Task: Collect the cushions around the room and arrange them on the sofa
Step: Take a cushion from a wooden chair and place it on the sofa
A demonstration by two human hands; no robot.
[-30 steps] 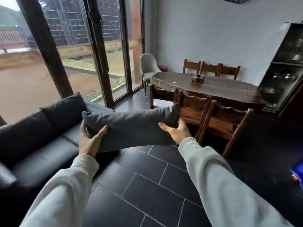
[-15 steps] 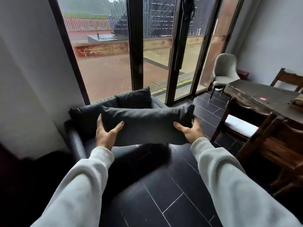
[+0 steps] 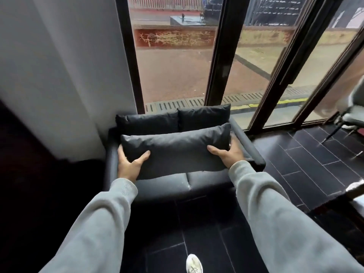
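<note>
A long dark grey cushion hangs level in front of me, above the seat of a small black sofa. My left hand grips its left end, thumb on the front face. My right hand grips its right end the same way. Two dark back cushions lean upright against the sofa's backrest, a wider one on the left and a squarer one on the right. The held cushion hides the rear part of the seat.
A white wall stands left of the sofa, and tall dark-framed glass doors behind it. A pale chair stands at the right edge on the dark tiled floor. My white shoe shows at the bottom.
My view has swung left from the dining table until the sofa lies straight ahead and closer. Both hands have kept their hold and carried the cushion over the seat.
</note>
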